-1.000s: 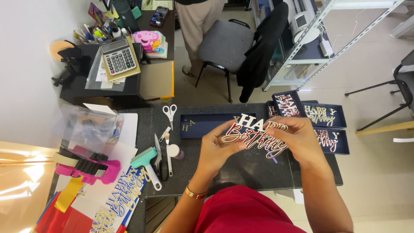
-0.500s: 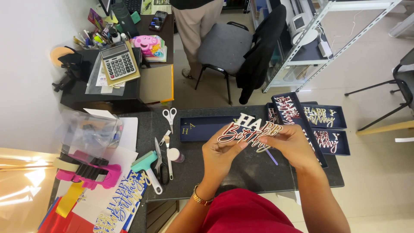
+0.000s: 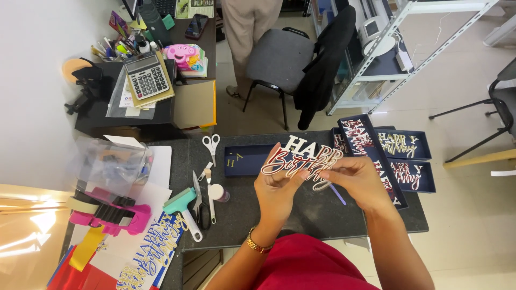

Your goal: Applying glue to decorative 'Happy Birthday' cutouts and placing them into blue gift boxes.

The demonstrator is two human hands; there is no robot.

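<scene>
I hold a layered paper lettering cutout (image 3: 303, 158), white block letters above red script, over the dark table (image 3: 242, 215). My left hand (image 3: 277, 188) grips its lower left part from beneath. My right hand (image 3: 357, 180) pinches its lower right end. Under the hands lies a thin purple stick (image 3: 338, 194). A navy card with small gold letters (image 3: 242, 159) lies flat just left of the cutout.
Several navy cards with script lettering (image 3: 395, 156) lie at right. Scissors (image 3: 211, 145), a teal-handled tool (image 3: 183, 212), a glue bottle (image 3: 217, 192) and pink tape dispenser (image 3: 110, 217) sit left. Behind: a calculator (image 3: 146, 75), a grey chair (image 3: 279, 59), a standing person's legs (image 3: 244, 32).
The cutout has shifted slightly left and up between my hands, and my right fingers have slid along its lower right end. The view has tilted a little.
</scene>
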